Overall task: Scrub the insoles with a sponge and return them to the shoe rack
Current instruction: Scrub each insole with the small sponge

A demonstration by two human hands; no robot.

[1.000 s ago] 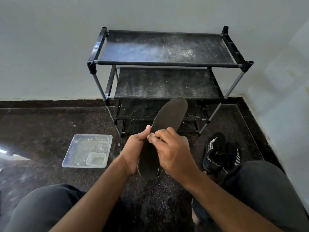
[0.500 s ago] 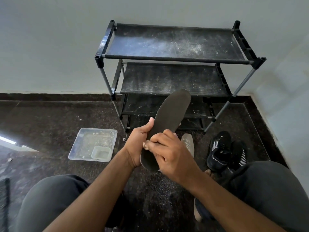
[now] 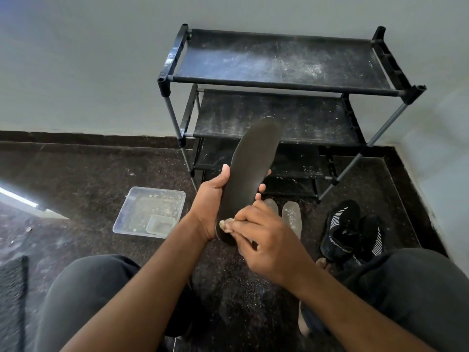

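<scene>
A dark insole is held up in front of me, toe end pointing up toward the shoe rack. My left hand grips it from the left, thumb on its edge and fingertips showing past its right side. My right hand is closed on a small pale sponge, mostly hidden by the fingers, pressed to the heel end of the insole. Two pale insoles lie on the dark floor just behind my right hand.
A clear plastic tray with a small tub inside sits on the floor to the left. A pair of black shoes lies to the right, near the wall corner. The rack's dusty shelves are bare. My knees frame the bottom.
My right hand has slid down the insole from its middle to the heel end. The view has shifted, so the rack sits further right in the frame.
</scene>
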